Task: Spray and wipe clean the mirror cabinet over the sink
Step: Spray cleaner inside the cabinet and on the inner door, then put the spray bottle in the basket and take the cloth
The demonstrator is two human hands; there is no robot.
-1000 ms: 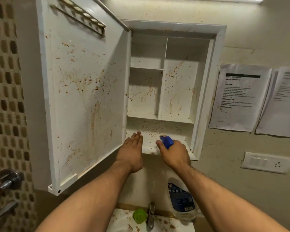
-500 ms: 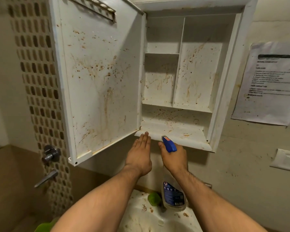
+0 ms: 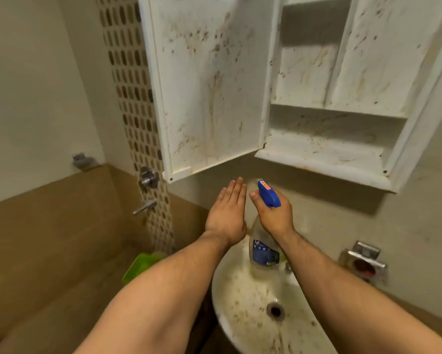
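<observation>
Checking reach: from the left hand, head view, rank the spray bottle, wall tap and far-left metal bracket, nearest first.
1. The spray bottle, just right of the left hand, gripped by the right hand.
2. The wall tap, to the left on the tiled strip.
3. The metal bracket, farther left on the plain wall.

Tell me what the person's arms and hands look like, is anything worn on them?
Nothing is worn. The left hand and the right hand are bare: no gloves, and no rings, watch or wristband show. Both forearms are bare too, with short dark hair, and no sleeve reaches into the frame.
</observation>
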